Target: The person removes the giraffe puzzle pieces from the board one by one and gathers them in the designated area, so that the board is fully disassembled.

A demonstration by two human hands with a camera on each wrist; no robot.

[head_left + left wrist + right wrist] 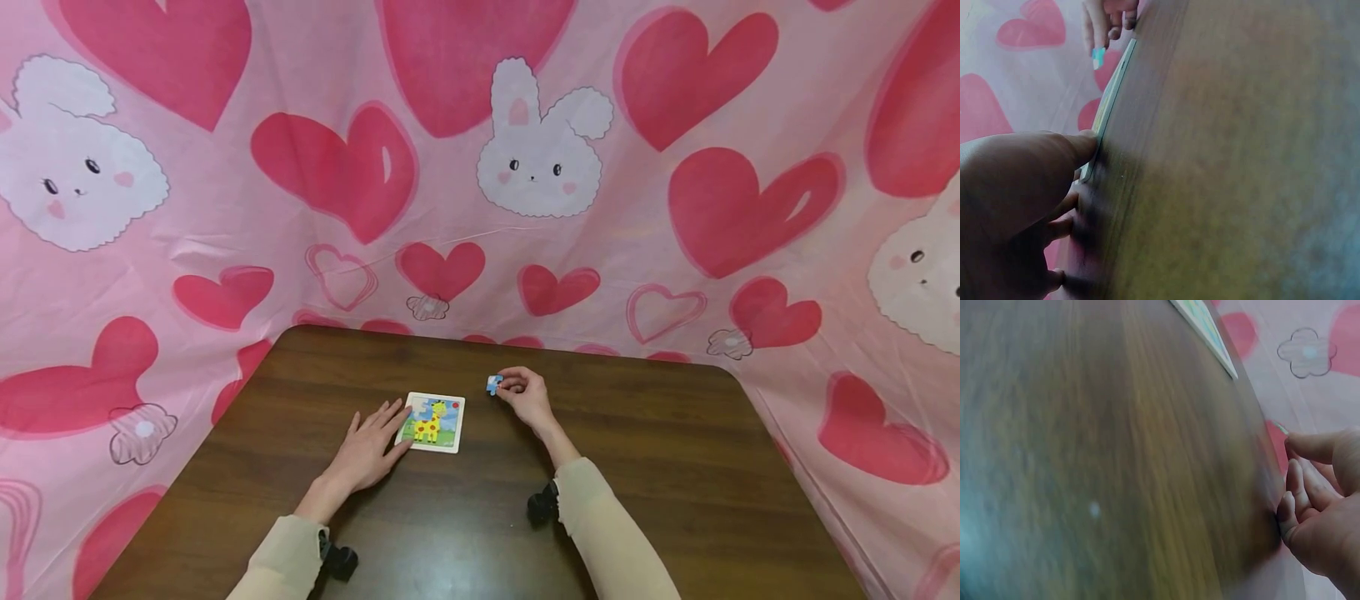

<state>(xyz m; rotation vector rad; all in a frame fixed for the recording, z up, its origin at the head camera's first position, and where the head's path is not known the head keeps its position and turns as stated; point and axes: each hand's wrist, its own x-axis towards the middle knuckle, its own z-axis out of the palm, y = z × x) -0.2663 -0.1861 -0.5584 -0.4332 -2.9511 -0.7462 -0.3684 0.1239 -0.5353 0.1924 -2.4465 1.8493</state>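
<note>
A small square jigsaw puzzle (444,439) with a white border and a yellow giraffe picture lies flat on the table. Its upper left part shows a pale gap where the picture is absent. My left hand (365,447) rests at the puzzle's left side, fingers spread, with thumb and fingertips touching its edge. To the right of the puzzle, my right hand (527,395) pinches a small blue and white puzzle piece (492,384) between thumb and fingers, apart from the board. In the right wrist view only a thin edge of the piece (1280,427) shows beyond the fingertips.
The dark brown wooden table (645,467) has rounded far corners. A pink cloth (465,217) with hearts and rabbit faces hangs behind it and along both sides. Black wrist cameras (542,505) sit at the cuffs of both beige sleeves.
</note>
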